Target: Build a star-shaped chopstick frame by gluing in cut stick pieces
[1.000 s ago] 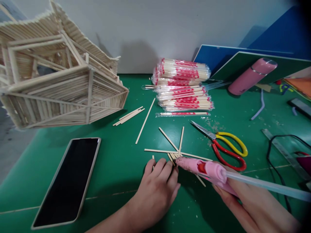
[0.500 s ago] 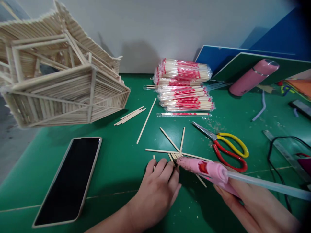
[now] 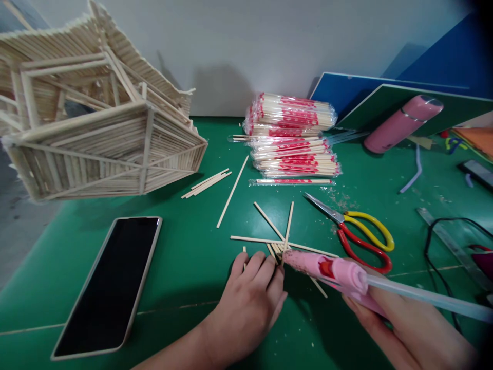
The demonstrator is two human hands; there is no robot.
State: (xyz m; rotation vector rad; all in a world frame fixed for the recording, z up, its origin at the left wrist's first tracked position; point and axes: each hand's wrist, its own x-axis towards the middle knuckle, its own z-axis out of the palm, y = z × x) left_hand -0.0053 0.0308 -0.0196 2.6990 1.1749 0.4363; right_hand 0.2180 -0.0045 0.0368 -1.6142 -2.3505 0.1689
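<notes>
My right hand (image 3: 400,321) is wrapped round the pink hot glue gun (image 3: 341,270), and a long translucent glue stick (image 3: 427,298) comes out of its back. Its nozzle points left at several crossed wooden chopsticks (image 3: 265,240) lying on the table. My left hand (image 3: 250,300) rests palm down just in front of that cluster. Bent fingers press on the near ends of the chopsticks, which are partly hidden beneath them. More loose chopsticks (image 3: 207,184) lie farther back, with a single one (image 3: 232,191) beside them.
A large model built of sticks (image 3: 144,149) stands at back left. A phone (image 3: 108,288) lies in front of it. Packs of wrapped chopsticks (image 3: 295,136) are stacked by the wall. Scissors (image 3: 346,221), a pink flask (image 3: 402,123), a ruler (image 3: 454,246) and a black cable (image 3: 435,267) lie right.
The glue gun and my right hand have shifted slightly to the right. My left hand and the chopsticks stay where they were.
</notes>
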